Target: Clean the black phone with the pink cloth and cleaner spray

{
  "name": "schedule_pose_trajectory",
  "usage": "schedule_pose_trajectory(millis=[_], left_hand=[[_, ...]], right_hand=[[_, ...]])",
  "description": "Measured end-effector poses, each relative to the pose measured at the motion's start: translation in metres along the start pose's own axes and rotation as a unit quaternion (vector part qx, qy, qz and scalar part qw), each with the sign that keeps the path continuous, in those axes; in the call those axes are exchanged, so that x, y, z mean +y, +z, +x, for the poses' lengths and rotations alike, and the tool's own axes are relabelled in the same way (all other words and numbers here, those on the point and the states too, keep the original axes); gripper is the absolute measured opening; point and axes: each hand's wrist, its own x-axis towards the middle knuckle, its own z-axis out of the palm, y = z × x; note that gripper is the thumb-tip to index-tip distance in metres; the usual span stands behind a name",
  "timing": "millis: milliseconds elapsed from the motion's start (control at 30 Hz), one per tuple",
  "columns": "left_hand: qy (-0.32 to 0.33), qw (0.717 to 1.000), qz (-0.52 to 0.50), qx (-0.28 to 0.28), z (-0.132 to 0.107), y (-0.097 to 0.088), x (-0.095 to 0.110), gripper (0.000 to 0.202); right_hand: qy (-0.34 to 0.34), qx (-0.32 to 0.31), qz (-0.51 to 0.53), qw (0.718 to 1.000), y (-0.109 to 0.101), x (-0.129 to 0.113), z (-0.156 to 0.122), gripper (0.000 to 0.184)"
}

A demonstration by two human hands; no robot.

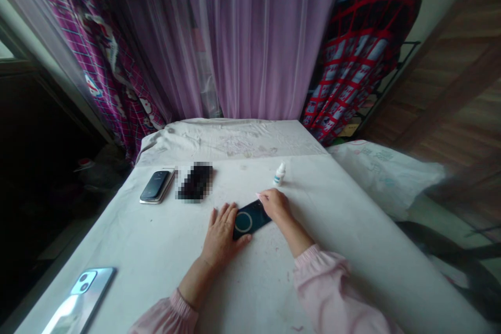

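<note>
A dark phone [256,219] with a pale ring on its upward face lies slantwise on the white-covered table. My left hand [219,237] grips its left end, thumb along the near edge and fingers at the far edge. At the right end, my right hand [276,205] is closed in a pinch over the phone's far corner. A small whitish piece [259,196] pokes out from those fingers; its kind is too small to tell. Just beyond the right hand stands a small white dropper bottle [279,174], upright, with a blue-marked label.
A dark phone [155,185] rests on a paler flat item at the far left. Beside it is a pixelated dark object [195,181]. A silvery phone [80,300] lies by the near left edge. Purple curtains [258,36] hang behind the table [344,250]; a plastic bag [383,172] is at right.
</note>
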Motion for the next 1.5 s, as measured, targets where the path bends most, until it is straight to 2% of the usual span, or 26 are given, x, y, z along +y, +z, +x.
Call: schedule_pose_trajectory(millis=[167,367,467,633,833,1133,1267,1367,1500], left_hand=[[-0.026,0.999,-0.003,0.027,-0.01,-0.001,-0.011,0.082],[-0.064,0.998,0.0,0.026,-0.026,-0.013,-0.025,0.069],[-0.068,0.998,-0.006,0.014,-0.022,-0.017,-0.023,0.067],[-0.069,0.997,-0.018,-0.007,-0.008,-0.02,-0.013,0.069],[-0.066,0.997,-0.032,-0.021,0.003,-0.022,-0.004,0.072],[-0.07,0.996,-0.055,-0.026,0.003,-0.021,-0.004,0.072],[-0.081,0.995,-0.058,-0.018,0.004,-0.02,-0.004,0.066],[-0.085,0.995,-0.058,-0.016,0.005,-0.019,-0.004,0.064],[-0.083,0.994,-0.06,-0.023,0.005,-0.019,-0.006,0.07]], right_hand=[[-0.006,0.014,-0.005,1.0,0.0,0.01,-0.011,0.027],[0.004,0.028,-0.005,1.0,0.001,0.02,-0.024,0.029],[0.0,0.047,-0.004,0.999,0.002,0.02,-0.03,0.028],[-0.048,0.077,-0.032,0.995,-0.002,0.014,-0.039,0.027],[-0.065,0.041,-0.054,0.996,-0.004,-0.002,-0.038,0.027],[-0.124,0.0,-0.068,0.99,0.011,-0.052,-0.036,0.03],[-0.157,-0.009,-0.057,0.986,0.016,-0.063,-0.042,0.032],[-0.194,-0.012,-0.033,0.98,0.015,-0.058,-0.052,0.03],[-0.242,0.001,0.018,0.97,0.012,-0.035,-0.068,0.028]])
